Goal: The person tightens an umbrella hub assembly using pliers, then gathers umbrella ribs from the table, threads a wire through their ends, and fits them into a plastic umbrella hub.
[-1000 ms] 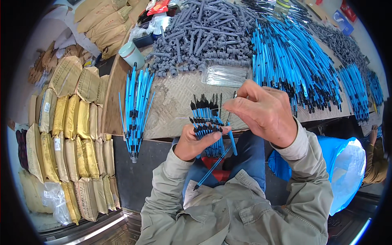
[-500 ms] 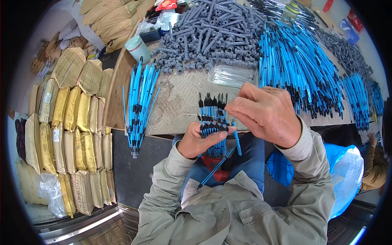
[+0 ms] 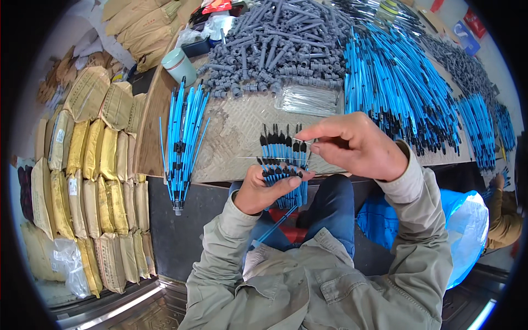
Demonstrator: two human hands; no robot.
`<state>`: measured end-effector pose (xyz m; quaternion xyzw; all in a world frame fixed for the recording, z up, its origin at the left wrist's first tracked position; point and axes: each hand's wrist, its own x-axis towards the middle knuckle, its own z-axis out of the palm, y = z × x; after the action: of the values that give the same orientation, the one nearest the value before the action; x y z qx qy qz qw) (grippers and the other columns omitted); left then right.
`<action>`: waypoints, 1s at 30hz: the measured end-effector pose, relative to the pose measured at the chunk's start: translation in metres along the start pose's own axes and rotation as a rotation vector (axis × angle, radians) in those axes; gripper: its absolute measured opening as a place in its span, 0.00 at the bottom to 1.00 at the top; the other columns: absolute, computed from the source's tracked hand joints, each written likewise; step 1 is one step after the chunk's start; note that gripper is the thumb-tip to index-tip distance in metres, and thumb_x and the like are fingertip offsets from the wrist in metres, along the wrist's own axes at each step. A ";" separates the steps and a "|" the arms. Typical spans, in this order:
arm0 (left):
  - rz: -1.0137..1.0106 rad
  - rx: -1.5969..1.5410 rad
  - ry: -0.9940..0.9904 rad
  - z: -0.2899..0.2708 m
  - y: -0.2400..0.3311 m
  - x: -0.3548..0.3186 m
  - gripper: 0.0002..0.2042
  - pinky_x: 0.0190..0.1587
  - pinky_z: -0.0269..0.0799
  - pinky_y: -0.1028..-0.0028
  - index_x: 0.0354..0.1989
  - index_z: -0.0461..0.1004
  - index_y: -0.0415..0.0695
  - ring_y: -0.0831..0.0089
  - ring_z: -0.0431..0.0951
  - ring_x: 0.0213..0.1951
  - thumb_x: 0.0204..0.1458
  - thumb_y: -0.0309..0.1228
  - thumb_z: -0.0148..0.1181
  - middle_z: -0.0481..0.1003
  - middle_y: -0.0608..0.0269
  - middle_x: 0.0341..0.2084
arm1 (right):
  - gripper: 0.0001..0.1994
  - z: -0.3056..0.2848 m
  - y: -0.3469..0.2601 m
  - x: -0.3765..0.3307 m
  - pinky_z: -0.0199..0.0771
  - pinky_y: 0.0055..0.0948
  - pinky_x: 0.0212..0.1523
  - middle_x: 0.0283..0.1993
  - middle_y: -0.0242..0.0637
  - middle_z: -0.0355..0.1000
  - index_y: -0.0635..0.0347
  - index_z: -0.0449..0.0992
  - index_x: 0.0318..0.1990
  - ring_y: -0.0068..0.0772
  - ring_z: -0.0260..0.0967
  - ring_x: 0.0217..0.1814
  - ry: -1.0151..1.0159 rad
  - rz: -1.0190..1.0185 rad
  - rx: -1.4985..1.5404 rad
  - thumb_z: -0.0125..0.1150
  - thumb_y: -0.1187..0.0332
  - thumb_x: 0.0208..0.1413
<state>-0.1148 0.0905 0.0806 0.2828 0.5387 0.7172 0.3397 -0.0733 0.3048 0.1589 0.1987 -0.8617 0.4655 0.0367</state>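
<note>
Tabletop (image 3: 239,124) ahead; held rods (image 3: 282,151) point lengthwise toward it.

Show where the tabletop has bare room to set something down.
A bare patch of tabletop lies between the leftmost blue bundle and the rods in the left hand, below the gray fittings pile. The back and right are crowded with metal pins, piled blue rods.

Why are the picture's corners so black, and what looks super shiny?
Head view: the fisheye's round edge leaves corners black; head view: glare shows on the clear plastic bag at left and the bright strip at lower right; head view: the right hand looks fairly sharp.
</note>
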 end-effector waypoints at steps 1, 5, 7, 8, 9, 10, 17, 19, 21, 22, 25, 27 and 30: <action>-0.006 0.000 -0.012 0.001 0.000 0.001 0.10 0.43 0.71 0.75 0.40 0.74 0.34 0.77 0.75 0.38 0.52 0.26 0.58 0.78 0.58 0.36 | 0.14 -0.003 0.003 0.000 0.63 0.24 0.20 0.28 0.39 0.74 0.63 0.74 0.46 0.22 0.67 0.20 -0.070 0.058 0.118 0.54 0.80 0.50; -0.033 -0.035 -0.007 0.002 0.003 0.003 0.11 0.44 0.70 0.74 0.40 0.74 0.34 0.76 0.75 0.38 0.52 0.28 0.59 0.78 0.58 0.36 | 0.15 -0.010 0.002 -0.002 0.63 0.23 0.21 0.29 0.39 0.75 0.63 0.73 0.48 0.18 0.66 0.21 -0.120 0.045 0.162 0.53 0.79 0.52; -0.013 0.021 -0.014 -0.001 0.001 0.002 0.12 0.44 0.70 0.73 0.40 0.74 0.34 0.76 0.75 0.38 0.51 0.29 0.59 0.78 0.57 0.36 | 0.15 -0.013 -0.001 -0.001 0.63 0.23 0.22 0.29 0.40 0.75 0.63 0.73 0.48 0.19 0.65 0.21 -0.127 0.049 0.128 0.53 0.79 0.52; -0.003 0.049 -0.018 -0.001 -0.001 0.002 0.12 0.45 0.70 0.73 0.40 0.75 0.34 0.75 0.75 0.39 0.51 0.30 0.59 0.78 0.57 0.36 | 0.15 -0.015 -0.003 0.000 0.62 0.22 0.22 0.29 0.40 0.74 0.63 0.73 0.48 0.19 0.65 0.21 -0.142 0.049 0.091 0.52 0.79 0.52; -0.008 0.052 -0.023 -0.001 -0.001 0.002 0.12 0.45 0.70 0.73 0.40 0.75 0.34 0.75 0.75 0.39 0.51 0.30 0.59 0.78 0.57 0.36 | 0.15 -0.015 -0.004 0.001 0.62 0.22 0.22 0.29 0.41 0.74 0.63 0.73 0.49 0.19 0.65 0.21 -0.157 0.050 0.054 0.52 0.79 0.52; 0.000 0.050 -0.018 -0.001 -0.002 0.002 0.12 0.45 0.69 0.73 0.40 0.75 0.34 0.75 0.75 0.39 0.51 0.30 0.59 0.78 0.57 0.36 | 0.15 -0.016 -0.004 0.001 0.62 0.22 0.22 0.29 0.41 0.74 0.63 0.73 0.49 0.19 0.65 0.21 -0.150 0.052 0.056 0.52 0.79 0.52; 0.027 0.082 -0.001 0.000 -0.002 0.003 0.13 0.45 0.69 0.73 0.39 0.76 0.34 0.75 0.75 0.39 0.52 0.32 0.59 0.78 0.57 0.36 | 0.17 -0.018 0.006 0.001 0.63 0.26 0.24 0.28 0.43 0.72 0.62 0.72 0.49 0.30 0.66 0.22 -0.198 -0.088 -0.011 0.52 0.80 0.50; 0.019 0.092 -0.001 0.000 -0.002 0.004 0.13 0.44 0.68 0.73 0.39 0.76 0.34 0.75 0.75 0.39 0.51 0.32 0.59 0.78 0.57 0.36 | 0.17 -0.020 0.004 0.001 0.63 0.27 0.24 0.28 0.43 0.72 0.62 0.73 0.49 0.32 0.66 0.22 -0.203 -0.073 -0.025 0.52 0.80 0.50; 0.016 0.101 0.003 0.000 -0.001 0.004 0.13 0.44 0.68 0.74 0.39 0.76 0.34 0.75 0.75 0.39 0.51 0.32 0.59 0.78 0.57 0.36 | 0.16 -0.021 0.000 0.004 0.64 0.29 0.25 0.28 0.43 0.72 0.62 0.73 0.48 0.36 0.67 0.23 -0.227 -0.055 -0.053 0.53 0.80 0.50; 0.018 0.110 -0.003 0.000 -0.001 0.004 0.13 0.45 0.68 0.73 0.39 0.76 0.34 0.75 0.75 0.40 0.51 0.32 0.59 0.78 0.57 0.36 | 0.16 -0.021 0.001 0.004 0.64 0.29 0.25 0.28 0.43 0.72 0.62 0.73 0.48 0.36 0.67 0.23 -0.227 -0.057 -0.053 0.53 0.80 0.50; 0.024 0.129 -0.009 0.000 -0.001 0.004 0.12 0.45 0.68 0.73 0.39 0.76 0.34 0.74 0.75 0.40 0.51 0.31 0.59 0.78 0.57 0.37 | 0.13 -0.016 0.007 0.004 0.63 0.30 0.24 0.27 0.42 0.70 0.63 0.74 0.44 0.38 0.66 0.23 -0.150 -0.153 -0.051 0.55 0.79 0.49; 0.028 0.093 -0.006 0.001 -0.002 0.004 0.12 0.46 0.69 0.72 0.40 0.75 0.34 0.73 0.75 0.40 0.51 0.30 0.58 0.77 0.56 0.37 | 0.12 -0.010 0.010 0.003 0.63 0.30 0.24 0.27 0.42 0.70 0.63 0.74 0.43 0.37 0.66 0.24 -0.081 -0.181 -0.055 0.55 0.79 0.49; 0.021 0.066 -0.007 0.000 -0.001 0.003 0.13 0.46 0.70 0.71 0.42 0.73 0.34 0.72 0.76 0.41 0.51 0.28 0.58 0.77 0.55 0.37 | 0.11 0.005 0.012 0.000 0.63 0.30 0.25 0.26 0.41 0.70 0.63 0.75 0.42 0.36 0.68 0.24 0.056 -0.243 -0.065 0.56 0.78 0.49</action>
<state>-0.1166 0.0935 0.0799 0.3021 0.5580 0.7015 0.3244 -0.0768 0.3070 0.1470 0.2871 -0.8446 0.4348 0.1232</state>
